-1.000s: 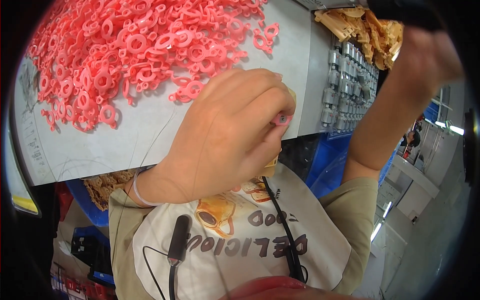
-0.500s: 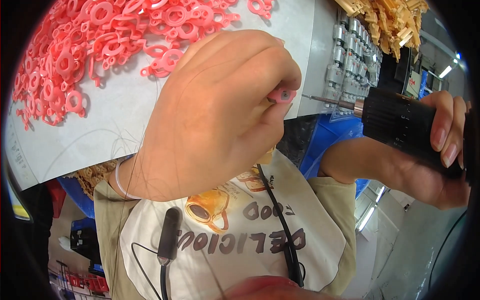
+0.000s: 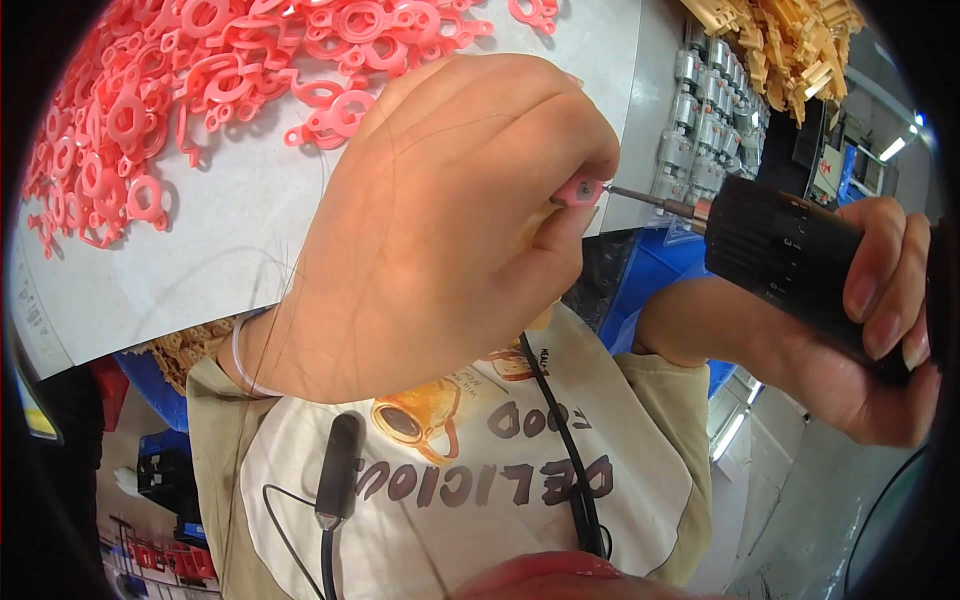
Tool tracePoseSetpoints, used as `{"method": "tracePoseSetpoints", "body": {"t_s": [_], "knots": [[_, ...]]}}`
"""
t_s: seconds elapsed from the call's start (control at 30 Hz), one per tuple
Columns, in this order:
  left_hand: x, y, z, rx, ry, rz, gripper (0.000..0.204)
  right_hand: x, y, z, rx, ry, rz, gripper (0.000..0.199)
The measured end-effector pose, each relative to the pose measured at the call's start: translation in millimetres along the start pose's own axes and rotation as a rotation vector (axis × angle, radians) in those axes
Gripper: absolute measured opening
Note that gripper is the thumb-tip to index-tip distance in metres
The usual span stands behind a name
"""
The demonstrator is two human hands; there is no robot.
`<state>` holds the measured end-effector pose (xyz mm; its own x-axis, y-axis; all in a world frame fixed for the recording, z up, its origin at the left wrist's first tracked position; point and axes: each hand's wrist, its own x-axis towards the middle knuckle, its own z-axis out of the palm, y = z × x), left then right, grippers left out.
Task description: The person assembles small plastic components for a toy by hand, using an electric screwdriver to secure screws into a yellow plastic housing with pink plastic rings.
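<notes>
My left hand (image 3: 450,220) pinches a small pink plastic part (image 3: 578,191) between thumb and fingers; a dark screw or hole shows in its end. Behind the fingers, most of that part is hidden, along with a tan piece just peeking out below it. My right hand (image 3: 880,310) grips a black electric screwdriver (image 3: 785,240) held nearly level. Its thin metal bit (image 3: 650,199) points left, and the tip sits at or very near the pink part's end; whether it touches I cannot tell.
Many pink ring-shaped plastic parts (image 3: 230,80) are heaped on the white table (image 3: 200,270) at the far left. Rows of small silvery motors (image 3: 700,110) and a pile of tan plastic parts (image 3: 780,50) lie at the far right. A blue bin (image 3: 655,275) stands below the table edge.
The screwdriver has moved left, closing the gap between its bit and the pink part. My left hand has shifted slightly right with the part.
</notes>
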<state>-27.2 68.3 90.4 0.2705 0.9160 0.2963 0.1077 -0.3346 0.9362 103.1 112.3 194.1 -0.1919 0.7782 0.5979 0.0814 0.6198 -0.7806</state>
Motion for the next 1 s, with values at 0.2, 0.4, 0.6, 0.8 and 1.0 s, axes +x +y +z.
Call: {"method": "tracePoseSetpoints", "body": {"t_s": [0.2,0.4,0.6,0.8,1.0], "knots": [[1.4,-0.7,1.1,-0.023,0.016,0.005,0.031,-5.9,-2.0,1.6,0.018,-0.021,0.018,0.018],[0.7,-2.8,4.5,-0.024,0.040,0.016,0.031,-11.1,-8.4,-6.7,0.030,-0.050,0.048,0.018],[-0.2,-6.4,5.3,-0.051,0.098,0.057,0.031,-13.8,-12.2,-14.5,0.057,-0.068,0.062,0.018],[2.0,-7.0,3.5,-0.074,0.047,0.035,0.031,-17.9,-17.6,-25.5,0.079,-0.073,0.068,0.019],[-1.1,-3.5,3.1,-0.056,0.055,0.009,0.029,-22.7,-20.5,-27.7,0.126,-0.085,0.059,0.019]]}}
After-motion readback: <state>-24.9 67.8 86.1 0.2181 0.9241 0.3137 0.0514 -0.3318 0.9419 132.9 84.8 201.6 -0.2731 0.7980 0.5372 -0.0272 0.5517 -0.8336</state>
